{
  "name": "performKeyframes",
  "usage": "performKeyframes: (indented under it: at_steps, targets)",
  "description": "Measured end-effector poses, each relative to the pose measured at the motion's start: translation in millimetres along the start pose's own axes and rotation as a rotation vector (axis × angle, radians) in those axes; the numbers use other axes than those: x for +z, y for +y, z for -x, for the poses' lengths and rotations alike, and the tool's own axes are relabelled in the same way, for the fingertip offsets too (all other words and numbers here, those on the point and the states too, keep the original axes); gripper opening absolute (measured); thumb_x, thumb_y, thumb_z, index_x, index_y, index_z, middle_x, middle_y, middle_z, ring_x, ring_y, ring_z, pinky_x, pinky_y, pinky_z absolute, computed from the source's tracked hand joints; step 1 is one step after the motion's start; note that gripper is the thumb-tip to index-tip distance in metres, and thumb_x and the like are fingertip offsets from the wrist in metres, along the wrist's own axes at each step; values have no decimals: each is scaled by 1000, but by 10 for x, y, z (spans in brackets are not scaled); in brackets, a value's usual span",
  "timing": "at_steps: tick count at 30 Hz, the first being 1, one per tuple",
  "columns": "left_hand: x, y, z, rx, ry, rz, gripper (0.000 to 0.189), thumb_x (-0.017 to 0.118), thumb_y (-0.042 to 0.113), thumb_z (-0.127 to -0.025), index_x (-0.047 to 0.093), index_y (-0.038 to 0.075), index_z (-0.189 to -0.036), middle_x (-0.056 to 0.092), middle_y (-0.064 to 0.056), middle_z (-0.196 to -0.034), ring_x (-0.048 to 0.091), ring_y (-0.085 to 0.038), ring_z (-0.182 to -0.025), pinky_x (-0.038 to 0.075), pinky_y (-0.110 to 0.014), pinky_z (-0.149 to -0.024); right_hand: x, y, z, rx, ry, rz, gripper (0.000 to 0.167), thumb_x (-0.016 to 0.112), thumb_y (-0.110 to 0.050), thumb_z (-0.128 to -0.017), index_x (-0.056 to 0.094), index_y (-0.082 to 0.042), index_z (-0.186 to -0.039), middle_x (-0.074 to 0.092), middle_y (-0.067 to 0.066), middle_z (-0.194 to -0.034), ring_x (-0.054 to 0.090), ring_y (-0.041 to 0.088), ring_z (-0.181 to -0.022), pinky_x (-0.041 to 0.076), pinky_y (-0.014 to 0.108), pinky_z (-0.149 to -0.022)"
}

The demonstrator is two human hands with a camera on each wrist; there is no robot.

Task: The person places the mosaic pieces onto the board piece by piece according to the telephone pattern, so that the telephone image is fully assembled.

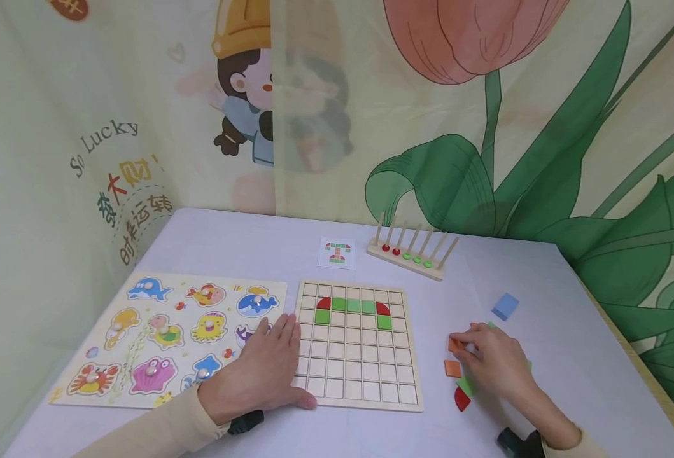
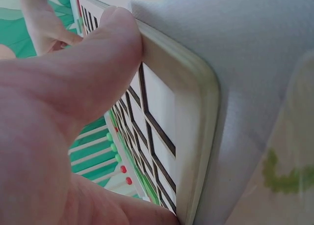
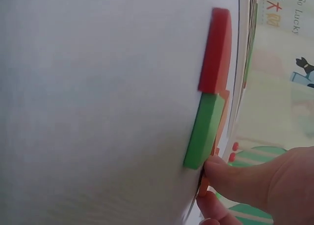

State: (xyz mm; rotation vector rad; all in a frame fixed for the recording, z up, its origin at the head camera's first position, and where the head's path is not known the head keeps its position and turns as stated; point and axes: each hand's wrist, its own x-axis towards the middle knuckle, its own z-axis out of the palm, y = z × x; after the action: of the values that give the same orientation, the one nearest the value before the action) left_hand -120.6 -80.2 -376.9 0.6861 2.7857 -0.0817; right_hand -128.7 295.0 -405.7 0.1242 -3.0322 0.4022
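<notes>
The left hand (image 1: 262, 372) lies at the board's left edge, thumb spread apart on its near rim, fingers nearly straight; the right hand (image 1: 494, 359) has thumb and finger clamped on an orange square (image 1: 454, 344), right of the board (image 1: 354, 353); near that hand lie another orange square (image 1: 452, 368), a green piece (image 1: 466, 385) and a red piece (image 1: 462, 400), with a blue block (image 1: 505, 306) beyond; the board bears 2 red quarters (image 1: 324, 303) and 5 green squares (image 1: 353, 305); behind it are a card (image 1: 337, 254) and a peg stand (image 1: 405, 259); left, a puzzle (image 1: 185, 356).
</notes>
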Motion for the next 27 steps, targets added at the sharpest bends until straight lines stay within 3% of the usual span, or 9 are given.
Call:
performKeyframes:
  at_steps: [2,8,13,20,27]
  targets:
    - [-3,3,-1,-1,-1,-3,120,66,83,-74,43,-4,-152,39,-21,-163,33,-35,-155,31,-54,-125,5,-15,10,-17,23,5,37,91,-10,-73,81,-7,-108,78,9,-95,67,29,-89,38,23,-56]
    - [-7,6,0,0,-1,0,119,66,83,-74,43,-5,-152,39,-21,-163,34,-35,-155,31,-54,-125,-21,-81,24,-37,42,-11,37,91,-12,-74,81,-7,-109,75,5,-88,55,15,-71,37,22,-54]
    - [-7,1,2,0,0,7,120,67,83,-74,43,-6,-152,39,-22,-163,33,-36,-155,31,-55,-125,-80,-205,-15,-65,48,-29,36,90,-15,-77,81,-10,-111,75,3,-92,55,14,-76,42,25,-62]
    - [-5,-4,2,-6,-6,28,121,68,82,-74,42,-6,-152,38,-23,-163,32,-37,-155,30,-56,-125,-80,-570,-166,-157,20,-44,33,87,-15,-80,81,-15,-112,74,0,-94,57,14,-81,41,25,-65]
    - [-7,7,1,-7,-3,18,121,68,83,-74,42,-6,-152,38,-22,-163,33,-36,-155,30,-55,-125,68,-997,-337,-321,47,-55,24,88,-17,-80,83,-17,-104,75,-2,-93,60,15,-81,39,26,-65]
